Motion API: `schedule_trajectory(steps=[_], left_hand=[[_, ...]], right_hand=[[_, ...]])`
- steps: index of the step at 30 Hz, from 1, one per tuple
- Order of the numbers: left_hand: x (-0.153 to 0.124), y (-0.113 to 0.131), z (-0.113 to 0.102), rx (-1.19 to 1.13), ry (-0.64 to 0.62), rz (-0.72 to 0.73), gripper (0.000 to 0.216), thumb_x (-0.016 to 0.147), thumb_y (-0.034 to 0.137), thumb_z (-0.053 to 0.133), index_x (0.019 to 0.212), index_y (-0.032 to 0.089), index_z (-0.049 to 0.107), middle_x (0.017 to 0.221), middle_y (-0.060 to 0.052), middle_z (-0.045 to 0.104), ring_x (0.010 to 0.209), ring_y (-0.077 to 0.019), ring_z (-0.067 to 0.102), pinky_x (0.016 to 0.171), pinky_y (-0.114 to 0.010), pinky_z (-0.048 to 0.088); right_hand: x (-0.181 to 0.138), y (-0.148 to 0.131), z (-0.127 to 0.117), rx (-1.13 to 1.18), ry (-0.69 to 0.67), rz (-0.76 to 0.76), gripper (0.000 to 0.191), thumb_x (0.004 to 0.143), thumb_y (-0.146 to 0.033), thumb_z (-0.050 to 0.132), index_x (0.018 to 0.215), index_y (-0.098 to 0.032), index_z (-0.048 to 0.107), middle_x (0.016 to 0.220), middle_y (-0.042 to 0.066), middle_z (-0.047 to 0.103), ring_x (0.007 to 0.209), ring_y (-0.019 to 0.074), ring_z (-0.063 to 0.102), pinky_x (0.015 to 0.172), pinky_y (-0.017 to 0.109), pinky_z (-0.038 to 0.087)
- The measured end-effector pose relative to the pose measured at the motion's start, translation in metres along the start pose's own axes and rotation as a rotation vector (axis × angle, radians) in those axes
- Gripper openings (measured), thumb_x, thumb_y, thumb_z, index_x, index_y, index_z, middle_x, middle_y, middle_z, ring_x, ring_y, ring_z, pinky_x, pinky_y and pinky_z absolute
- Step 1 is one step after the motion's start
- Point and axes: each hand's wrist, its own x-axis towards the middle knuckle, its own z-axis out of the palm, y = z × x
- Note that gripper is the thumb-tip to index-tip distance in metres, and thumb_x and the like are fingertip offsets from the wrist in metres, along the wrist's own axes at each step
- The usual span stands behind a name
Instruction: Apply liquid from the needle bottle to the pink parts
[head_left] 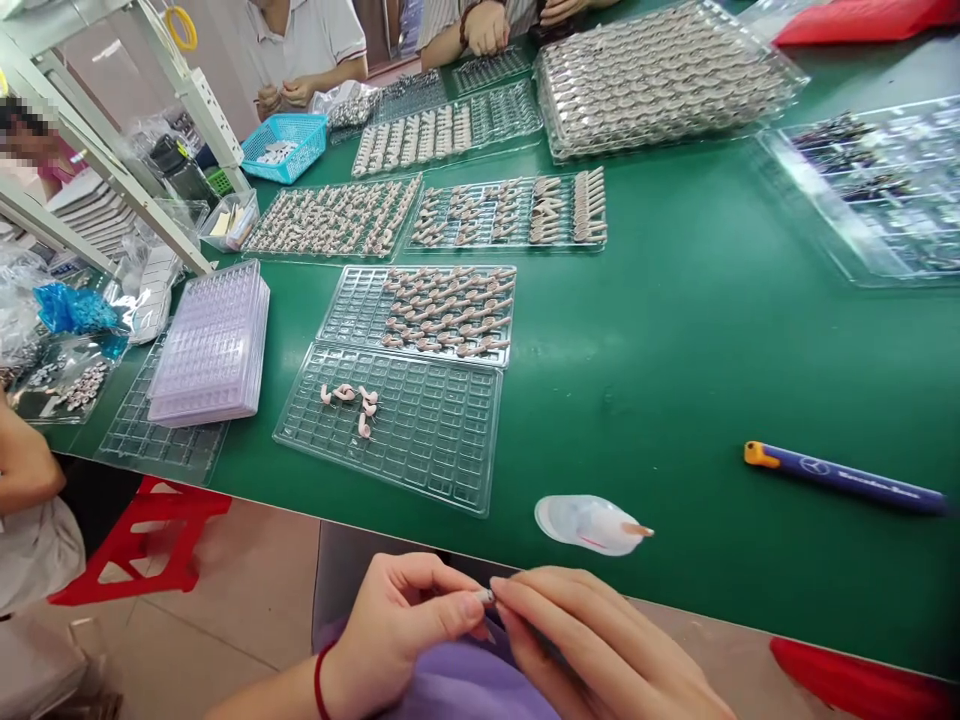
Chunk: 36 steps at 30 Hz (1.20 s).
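By the table's [660,380] near edge lies a squeeze bottle [585,525]; left of it, earbud shells [364,428] sit in a tray's [435,435] left half; farther left, stacked trays [208,345]; right, a pen-shaped tool [855,478].

Assembly workshop: parts trays [435,430] on a workbench [637,370], co-workers [322,40] alongside.

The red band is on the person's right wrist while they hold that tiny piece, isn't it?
Wrong wrist! The head view shows the red band around the wrist of the left hand. A tiny piece is indeed being held.
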Motion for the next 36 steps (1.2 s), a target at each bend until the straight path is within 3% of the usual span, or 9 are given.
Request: schedule_trajectory(steps=[17, 22, 29, 36], left_hand=[[-0.003, 0.007, -0.002, 0.291, 0.022, 0.168, 0.027, 0.073, 0.045, 0.077, 0.075, 0.018, 0.081, 0.066, -0.003, 0.061, 0.064, -0.0134, 0.053, 0.063, -0.025, 0.043], [-0.008, 0.005, -0.002, 0.481, 0.088, 0.339, 0.018, 0.080, 0.034, 0.072, 0.080, 0.018, 0.080, 0.068, -0.005, 0.063, 0.067, -0.0149, 0.054, 0.064, -0.026, 0.044], [-0.012, 0.005, -0.004, 0.718, 0.064, 0.573, 0.013, 0.086, 0.025, 0.067, 0.091, 0.023, 0.079, 0.072, -0.005, 0.066, 0.071, -0.0159, 0.057, 0.066, -0.025, 0.047], [-0.013, 0.006, -0.006, 0.798, 0.047, 0.750, 0.014, 0.086, 0.017, 0.067, 0.097, 0.020, 0.074, 0.077, -0.004, 0.066, 0.073, -0.0146, 0.058, 0.068, -0.024, 0.049]], right_hand=[[0.005, 0.000, 0.003, 0.050, -0.036, 0.037, 0.025, 0.084, -0.008, 0.056, 0.102, -0.024, 0.062, 0.077, 0.001, 0.072, 0.061, 0.0127, 0.069, 0.060, 0.019, 0.058], [0.006, -0.001, 0.003, 0.053, -0.052, 0.075, 0.015, 0.088, -0.012, 0.054, 0.095, -0.023, 0.060, 0.074, 0.000, 0.071, 0.060, 0.0103, 0.068, 0.057, 0.015, 0.056], [0.009, -0.002, 0.002, 0.091, -0.091, 0.138, 0.014, 0.087, -0.012, 0.053, 0.088, -0.024, 0.061, 0.069, -0.002, 0.069, 0.056, 0.0088, 0.066, 0.055, 0.013, 0.055], [0.011, -0.005, 0.000, 0.134, -0.128, 0.179, 0.013, 0.088, -0.014, 0.053, 0.085, -0.024, 0.059, 0.066, -0.005, 0.066, 0.053, 0.0071, 0.063, 0.052, 0.011, 0.052]])
